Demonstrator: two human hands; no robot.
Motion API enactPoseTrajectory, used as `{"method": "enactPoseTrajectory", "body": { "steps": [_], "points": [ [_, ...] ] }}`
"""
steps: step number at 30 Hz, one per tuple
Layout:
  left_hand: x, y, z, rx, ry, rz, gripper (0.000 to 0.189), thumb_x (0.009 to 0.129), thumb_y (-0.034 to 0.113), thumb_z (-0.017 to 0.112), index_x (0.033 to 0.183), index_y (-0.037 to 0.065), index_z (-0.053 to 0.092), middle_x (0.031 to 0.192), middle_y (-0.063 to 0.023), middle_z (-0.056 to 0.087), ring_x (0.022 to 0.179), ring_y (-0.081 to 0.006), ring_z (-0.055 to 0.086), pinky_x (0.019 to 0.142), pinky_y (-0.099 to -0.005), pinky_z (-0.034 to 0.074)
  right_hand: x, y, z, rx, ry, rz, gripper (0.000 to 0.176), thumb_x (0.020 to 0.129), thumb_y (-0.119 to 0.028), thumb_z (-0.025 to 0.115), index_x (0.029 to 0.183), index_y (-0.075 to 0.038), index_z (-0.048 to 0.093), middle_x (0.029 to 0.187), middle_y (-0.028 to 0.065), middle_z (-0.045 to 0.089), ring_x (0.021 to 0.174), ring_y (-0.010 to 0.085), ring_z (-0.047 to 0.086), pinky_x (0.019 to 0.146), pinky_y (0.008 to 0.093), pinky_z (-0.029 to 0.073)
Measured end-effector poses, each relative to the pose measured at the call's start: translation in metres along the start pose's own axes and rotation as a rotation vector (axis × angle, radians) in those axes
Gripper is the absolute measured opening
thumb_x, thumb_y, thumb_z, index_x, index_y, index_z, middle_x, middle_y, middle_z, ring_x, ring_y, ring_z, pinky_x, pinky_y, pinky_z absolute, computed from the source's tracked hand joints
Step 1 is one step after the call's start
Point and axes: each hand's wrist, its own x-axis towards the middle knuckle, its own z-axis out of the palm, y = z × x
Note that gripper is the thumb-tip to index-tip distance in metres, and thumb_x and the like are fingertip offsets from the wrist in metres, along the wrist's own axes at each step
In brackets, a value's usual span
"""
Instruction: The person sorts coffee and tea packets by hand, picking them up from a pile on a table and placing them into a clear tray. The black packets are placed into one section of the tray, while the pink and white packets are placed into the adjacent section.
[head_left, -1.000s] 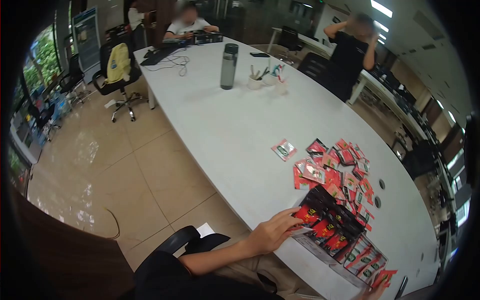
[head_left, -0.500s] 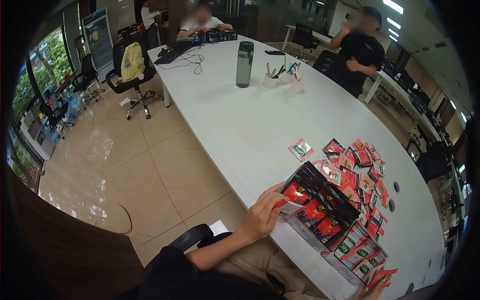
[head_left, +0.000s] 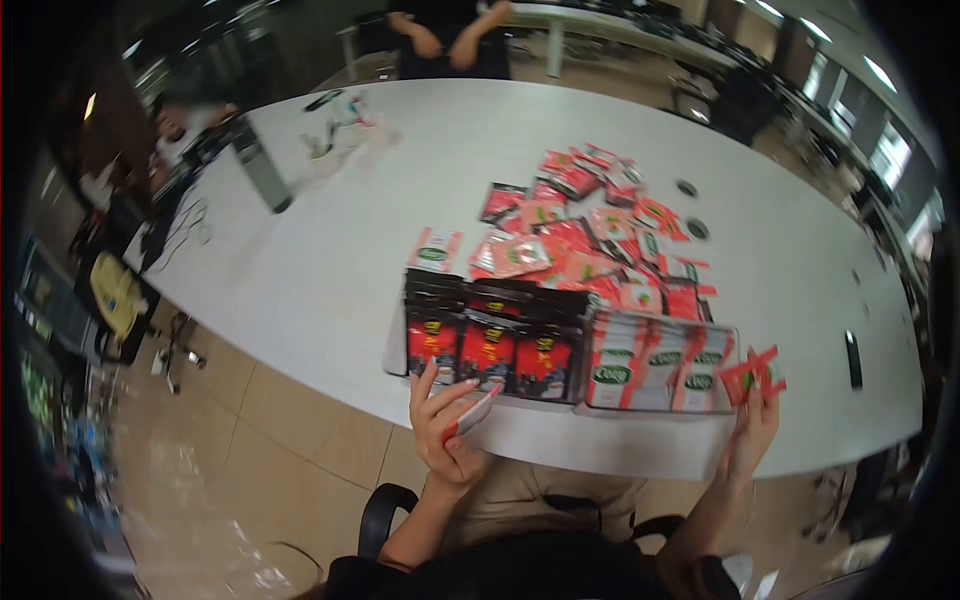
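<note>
My left hand (head_left: 443, 432) is closed on a white-and-red sachet (head_left: 474, 411), held in front of the left part of an open box. Black-and-red packets (head_left: 487, 352) stand upright in rows there. Past the box's right end, my right hand (head_left: 752, 432) grips a red sachet (head_left: 750, 374) by its lower edge. White-and-pink sachets with a green oval label (head_left: 657, 368) stand in a clear-walled container (head_left: 735, 345) at the right. Behind both lies a loose pile of red and pink sachets (head_left: 590, 235), with one white-and-pink sachet (head_left: 436, 250) apart at the left.
A grey water bottle (head_left: 262, 170) and pen cups (head_left: 322, 158) stand at the table's far left. A dark slim object (head_left: 853, 360) lies near the right edge. Two round holes (head_left: 697, 230) pierce the white tabletop (head_left: 380, 215). Two people are at the table's far side.
The view has swung right, so the boxes now sit nearer the middle. My left hand has drawn back from the box's left edge with its sachet. The right hand shows more fully.
</note>
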Motion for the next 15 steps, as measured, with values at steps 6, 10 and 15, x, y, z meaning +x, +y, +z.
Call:
{"method": "enactPoseTrajectory", "body": {
  "steps": [6, 10, 15],
  "points": [
    [-0.004, 0.020, 0.033, -0.451, -0.432, 0.115, 0.020, 0.088, 0.009, 0.059, 0.107, 0.001, 0.059, 0.081, -0.0082, 0.069, 0.071, -0.0269, 0.068, 0.062, -0.0323, 0.053, 0.001, -0.005, 0.003, -0.118, 0.145, -0.088, 0.030, 0.090, 0.000, 0.061, 0.120, 0.005, 0.056, 0.113, 0.0109, 0.063, 0.103, 0.0138, 0.059, 0.092, 0.0280, 0.045],
    [0.002, 0.027, 0.044, -0.373, -0.787, -0.066, 0.023, 0.090, 0.010, 0.058, 0.112, 0.004, 0.061, 0.070, -0.0126, 0.063, 0.060, -0.0290, 0.063, 0.053, -0.0340, 0.049, 0.004, -0.028, 0.026, -0.168, 0.110, -0.146, 0.030, 0.088, 0.004, 0.062, 0.117, 0.004, 0.055, 0.110, 0.0102, 0.063, 0.098, 0.0126, 0.060, 0.087, 0.0264, 0.048],
    [0.007, 0.023, 0.041, -0.489, -0.927, -0.323, 0.018, 0.094, 0.009, 0.053, 0.108, 0.000, 0.060, 0.066, -0.0148, 0.058, 0.056, -0.0312, 0.060, 0.052, -0.0349, 0.044, 0.009, -0.025, 0.025, -0.316, -0.179, -0.081, 0.027, 0.085, 0.004, 0.062, 0.111, 0.001, 0.054, 0.102, 0.0082, 0.065, 0.093, 0.0112, 0.061, 0.084, 0.0247, 0.047]
  ]
}}
